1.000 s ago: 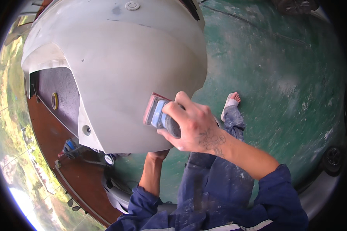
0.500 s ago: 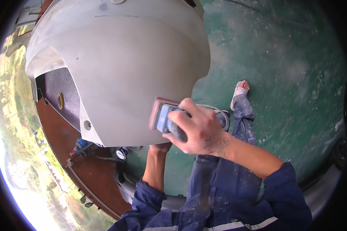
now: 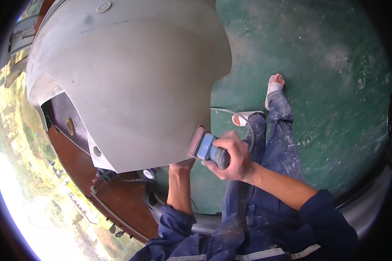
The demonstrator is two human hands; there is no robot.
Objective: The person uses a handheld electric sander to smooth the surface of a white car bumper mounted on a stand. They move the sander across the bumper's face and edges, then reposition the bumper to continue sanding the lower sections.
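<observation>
A large, curved, light-grey car bumper [image 3: 130,95] fills the upper left of the view. My right hand [image 3: 236,157] is wrapped round a blue and black hand-held sander [image 3: 210,148]. The sander's reddish pad is tilted against the bumper's lower right edge. A thin grey hose [image 3: 251,130] curves behind my right hand. At the bumper's near lower edge, my left hand [image 3: 183,165] reaches underneath, touching it; its fingers are hidden behind the panel.
A yellow tape roll [image 3: 70,126] lies on a dark surface seen through the bumper's opening. The floor [image 3: 326,95] is green and dusty, with reddish-brown ground [image 3: 128,204] at left. My sandalled feet [image 3: 274,85] stand right of the bumper.
My right hand has moved the sander right and slightly down to the bumper's edge, tilting it more steeply. My left hand stays under the edge. The view has shifted a little.
</observation>
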